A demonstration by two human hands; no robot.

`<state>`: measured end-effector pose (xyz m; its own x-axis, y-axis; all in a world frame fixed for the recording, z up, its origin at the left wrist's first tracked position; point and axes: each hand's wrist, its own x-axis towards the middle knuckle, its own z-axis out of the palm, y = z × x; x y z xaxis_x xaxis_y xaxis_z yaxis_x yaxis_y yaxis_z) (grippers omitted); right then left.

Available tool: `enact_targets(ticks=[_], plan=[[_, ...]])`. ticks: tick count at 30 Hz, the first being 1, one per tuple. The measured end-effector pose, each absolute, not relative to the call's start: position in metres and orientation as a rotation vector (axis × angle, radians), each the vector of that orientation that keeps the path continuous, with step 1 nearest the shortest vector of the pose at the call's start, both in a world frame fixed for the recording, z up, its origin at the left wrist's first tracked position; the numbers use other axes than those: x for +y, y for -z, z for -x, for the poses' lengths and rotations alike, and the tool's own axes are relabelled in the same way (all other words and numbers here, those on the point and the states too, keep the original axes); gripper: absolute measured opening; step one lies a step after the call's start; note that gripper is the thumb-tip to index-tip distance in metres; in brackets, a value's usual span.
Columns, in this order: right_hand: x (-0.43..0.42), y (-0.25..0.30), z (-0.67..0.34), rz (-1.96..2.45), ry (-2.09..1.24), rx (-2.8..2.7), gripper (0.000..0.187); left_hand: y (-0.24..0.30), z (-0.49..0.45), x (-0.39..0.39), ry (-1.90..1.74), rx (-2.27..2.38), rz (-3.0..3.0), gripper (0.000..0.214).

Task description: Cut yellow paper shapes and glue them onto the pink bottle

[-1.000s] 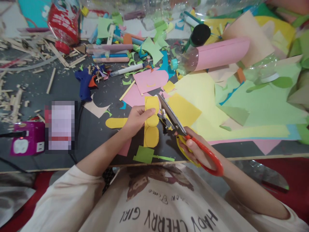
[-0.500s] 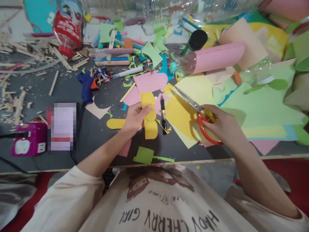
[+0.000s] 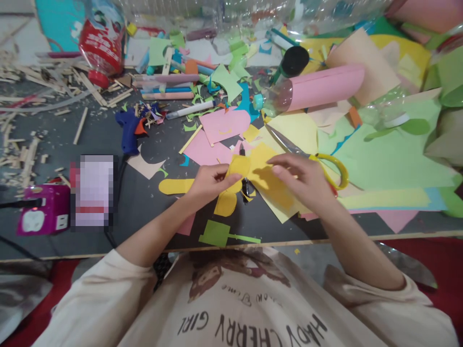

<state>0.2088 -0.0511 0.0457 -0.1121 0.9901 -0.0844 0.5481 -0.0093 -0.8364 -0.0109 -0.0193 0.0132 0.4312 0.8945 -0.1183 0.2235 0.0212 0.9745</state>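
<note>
My left hand (image 3: 206,184) pinches a yellow paper cut-out (image 3: 231,185) made of rounded lobes, held just above the dark table (image 3: 108,144). My right hand (image 3: 304,180) reaches toward the cut-out with fingers spread and nothing in it, hovering over a darker yellow sheet (image 3: 269,185). The scissors (image 3: 311,156) with yellow and red handles lie on the papers just behind my right hand. A black pen (image 3: 245,183) lies under the cut-out.
Loose coloured sheets (image 3: 379,154) cover the right half. A pink-filled plastic bottle (image 3: 311,89), a blue glue gun (image 3: 128,127), markers, wood scraps (image 3: 32,96), a purple power strip (image 3: 39,214) and a red-labelled bottle (image 3: 99,41) lie about. A green cut-out (image 3: 219,233) sits near the table edge.
My right hand carried the scissors to the right, laid them on the papers and let go, then came back toward the cut-out. My left hand tilted the cut-out.
</note>
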Motion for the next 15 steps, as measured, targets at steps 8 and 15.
enact_targets(ticks=[8,15], plan=[[-0.025,-0.008,-0.16,1.139,-1.386,-1.582,0.04,-0.014,0.01,-0.018,-0.608,1.021,-1.603,0.046],[-0.02,0.005,-0.171,1.128,-1.466,-1.168,0.041,-0.017,0.015,-0.01,-0.728,1.032,-1.245,0.028]])
